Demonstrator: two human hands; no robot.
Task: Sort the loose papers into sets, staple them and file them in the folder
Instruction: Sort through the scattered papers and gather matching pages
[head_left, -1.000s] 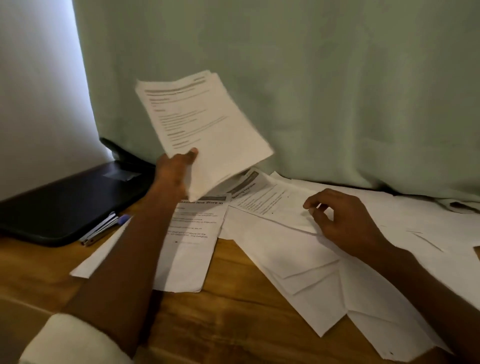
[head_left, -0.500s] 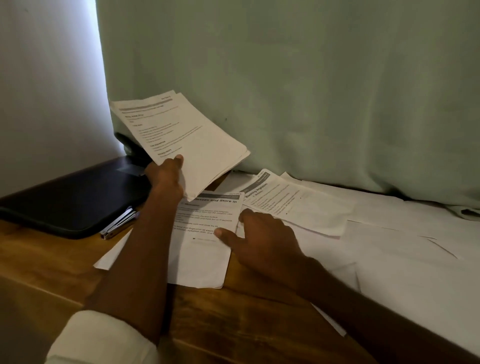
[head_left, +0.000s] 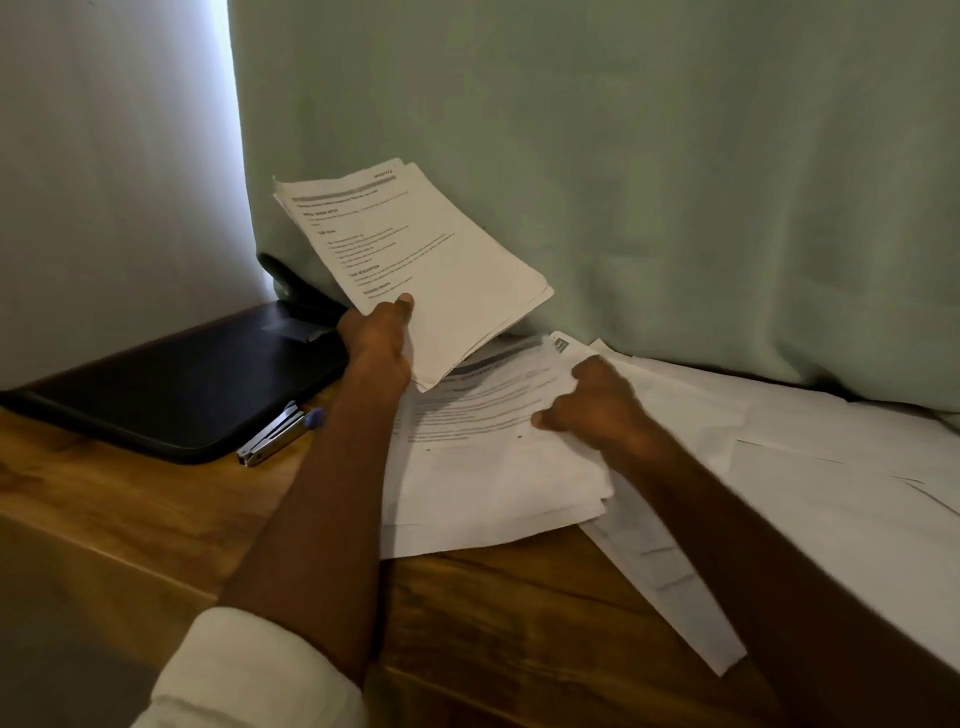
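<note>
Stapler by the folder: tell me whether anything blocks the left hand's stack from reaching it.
Nothing visible lies on the stapler; it sits bare on the wood against the black folder. The left hand holds the stack in the air just right of it, with only its own forearm alongside.

Your shot's dim, light leaking past the curtain (head_left: 623, 182) edge at left. Right hand (head_left: 597, 405) motion-blurred; edges bend.

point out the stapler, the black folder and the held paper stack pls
stapler (head_left: 274, 435), head view, on the middle of its metal body.
black folder (head_left: 171, 387), head view, on its flat top cover.
held paper stack (head_left: 415, 249), head view, on the printed top sheet, above the thumb.
</note>
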